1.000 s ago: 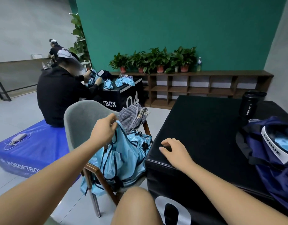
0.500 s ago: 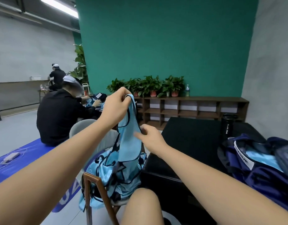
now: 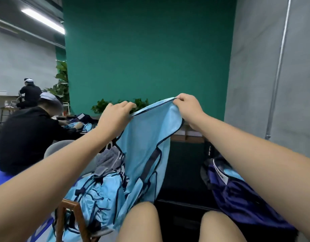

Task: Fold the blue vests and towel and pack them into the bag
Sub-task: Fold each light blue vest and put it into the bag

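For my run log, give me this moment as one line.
phase: blue vest held up; left hand: pinches top edge; right hand: pinches top edge; vest pile: on chair; bag: on table

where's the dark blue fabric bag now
In the head view, the dark blue fabric bag lies lower right on the black table, right of the held light blue vest.

We are facing a deep green wall [image 3: 150,58], and a grey concrete wall [image 3: 252,75] is rising to its right with a metal pipe [image 3: 280,67] running down it. A ceiling light [image 3: 43,20] is glowing at upper left above a pale wall [image 3: 23,67]. Leafy plants [image 3: 101,106] are showing low against the green wall, near a wooden shelf [image 3: 187,137]. A black table [image 3: 182,172] is standing before us, a grey chair [image 3: 54,151] to our left, and a person in black [image 3: 26,137] is sitting beyond it.
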`<action>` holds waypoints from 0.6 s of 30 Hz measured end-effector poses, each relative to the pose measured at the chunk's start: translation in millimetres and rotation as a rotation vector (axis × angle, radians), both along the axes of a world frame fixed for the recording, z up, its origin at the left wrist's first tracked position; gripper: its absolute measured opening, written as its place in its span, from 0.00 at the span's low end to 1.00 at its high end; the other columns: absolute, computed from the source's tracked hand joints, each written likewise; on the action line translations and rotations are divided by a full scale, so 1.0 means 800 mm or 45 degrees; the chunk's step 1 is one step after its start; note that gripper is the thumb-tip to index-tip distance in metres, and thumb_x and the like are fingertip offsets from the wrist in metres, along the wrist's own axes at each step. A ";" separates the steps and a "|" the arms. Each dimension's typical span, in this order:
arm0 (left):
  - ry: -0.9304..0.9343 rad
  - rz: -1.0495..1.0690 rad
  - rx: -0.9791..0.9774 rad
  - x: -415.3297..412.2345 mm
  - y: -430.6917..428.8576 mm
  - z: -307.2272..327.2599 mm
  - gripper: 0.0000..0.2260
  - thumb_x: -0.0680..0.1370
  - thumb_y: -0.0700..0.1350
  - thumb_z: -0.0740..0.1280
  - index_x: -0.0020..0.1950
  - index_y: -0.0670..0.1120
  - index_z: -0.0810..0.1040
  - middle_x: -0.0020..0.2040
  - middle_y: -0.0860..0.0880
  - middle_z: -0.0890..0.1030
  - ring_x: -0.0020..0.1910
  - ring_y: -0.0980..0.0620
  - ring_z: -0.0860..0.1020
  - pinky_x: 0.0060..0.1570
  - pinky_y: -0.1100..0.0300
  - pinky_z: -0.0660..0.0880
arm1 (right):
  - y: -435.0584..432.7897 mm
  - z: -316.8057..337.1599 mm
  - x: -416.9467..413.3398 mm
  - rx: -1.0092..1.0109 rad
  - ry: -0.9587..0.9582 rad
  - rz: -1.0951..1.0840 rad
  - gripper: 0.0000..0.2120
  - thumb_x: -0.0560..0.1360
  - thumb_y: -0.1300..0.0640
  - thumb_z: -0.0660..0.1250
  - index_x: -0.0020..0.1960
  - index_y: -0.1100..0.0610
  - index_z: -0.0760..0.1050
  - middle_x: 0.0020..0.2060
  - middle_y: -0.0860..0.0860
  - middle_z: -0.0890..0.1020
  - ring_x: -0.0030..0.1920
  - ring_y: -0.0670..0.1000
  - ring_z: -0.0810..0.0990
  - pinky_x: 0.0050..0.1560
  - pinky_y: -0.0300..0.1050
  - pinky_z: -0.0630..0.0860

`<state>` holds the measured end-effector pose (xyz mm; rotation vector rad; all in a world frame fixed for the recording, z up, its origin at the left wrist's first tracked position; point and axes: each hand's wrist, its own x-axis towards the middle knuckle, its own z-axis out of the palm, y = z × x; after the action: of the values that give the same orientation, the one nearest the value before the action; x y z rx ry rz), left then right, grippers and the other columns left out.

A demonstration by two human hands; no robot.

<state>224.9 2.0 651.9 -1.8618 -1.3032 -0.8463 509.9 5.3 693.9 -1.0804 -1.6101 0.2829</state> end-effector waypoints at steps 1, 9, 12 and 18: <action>0.015 0.037 0.014 -0.001 0.001 -0.007 0.13 0.75 0.40 0.75 0.60 0.47 0.82 0.50 0.47 0.81 0.48 0.40 0.83 0.44 0.48 0.75 | -0.004 0.009 0.009 0.026 -0.018 -0.026 0.09 0.79 0.59 0.64 0.46 0.63 0.79 0.39 0.51 0.79 0.40 0.51 0.72 0.40 0.48 0.67; -0.602 0.020 -0.125 -0.023 -0.013 0.003 0.04 0.77 0.44 0.68 0.48 0.50 0.82 0.42 0.49 0.82 0.46 0.41 0.80 0.44 0.50 0.76 | -0.036 0.070 0.068 0.129 -0.078 -0.236 0.08 0.77 0.59 0.64 0.45 0.63 0.79 0.38 0.50 0.77 0.38 0.51 0.71 0.36 0.46 0.65; -0.815 -0.063 -0.162 -0.030 -0.024 0.027 0.05 0.79 0.46 0.65 0.47 0.50 0.81 0.39 0.51 0.83 0.46 0.44 0.81 0.44 0.53 0.75 | -0.049 0.089 0.087 0.149 -0.133 -0.288 0.09 0.77 0.58 0.65 0.47 0.62 0.81 0.42 0.52 0.81 0.43 0.52 0.74 0.40 0.47 0.69; -1.020 -0.311 -0.197 -0.012 -0.061 0.075 0.06 0.80 0.47 0.65 0.48 0.49 0.81 0.38 0.51 0.84 0.36 0.54 0.83 0.37 0.58 0.74 | -0.063 0.105 0.114 0.162 -0.268 -0.378 0.09 0.77 0.58 0.65 0.45 0.63 0.80 0.40 0.53 0.79 0.41 0.53 0.73 0.40 0.47 0.70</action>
<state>215.3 -46.4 711.8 -1.8906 -1.6452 -1.7892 600.8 -44.8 778.2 -1.2633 -1.6000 -0.1331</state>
